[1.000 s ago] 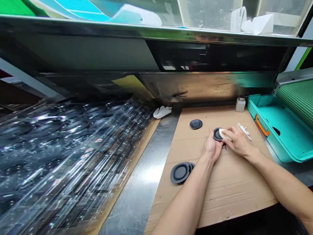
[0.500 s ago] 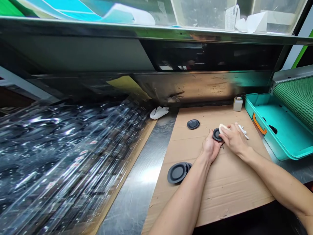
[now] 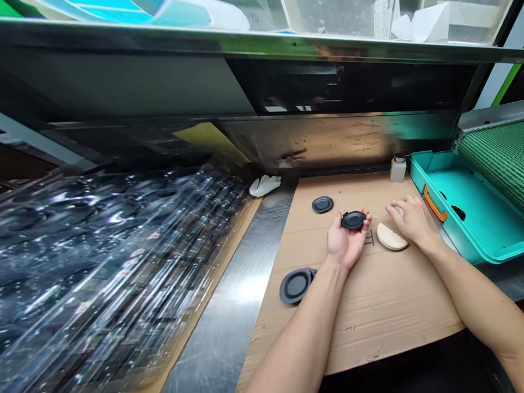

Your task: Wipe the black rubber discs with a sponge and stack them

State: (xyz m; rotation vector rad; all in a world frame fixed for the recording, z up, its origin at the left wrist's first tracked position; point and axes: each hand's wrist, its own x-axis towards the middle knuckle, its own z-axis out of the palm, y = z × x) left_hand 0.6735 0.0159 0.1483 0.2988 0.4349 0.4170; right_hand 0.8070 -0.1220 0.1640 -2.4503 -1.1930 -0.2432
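My left hand (image 3: 347, 240) holds a round black plastic cap (image 3: 353, 220), palm up, its dished face showing. Just right of it, a cream half-round sponge pad (image 3: 392, 238) lies on the cardboard sheet (image 3: 368, 305). Beyond the pad, my right hand (image 3: 411, 221) is bent low over the cardboard with fingers drawn together. A small pale patch shows between these fingers, too hidden to name. Another black cap (image 3: 322, 204) rests farther back. Several more black caps (image 3: 295, 286) overlap beside my left forearm, which partly covers them.
A small bottle (image 3: 398, 168) stands at the cardboard's back edge. On the right is a turquoise tray (image 3: 478, 248) with an orange handle and black pieces inside, beside a green mesh belt (image 3: 497, 158). Stacked clear plastic trays (image 3: 123, 262) fill the left. A crumpled white wipe (image 3: 265, 185) lies behind.
The sponge pad has left my right hand and now lies on the cardboard. My right hand moved right, over where a white crumpled piece lay. My left hand drew slightly left with the cap.
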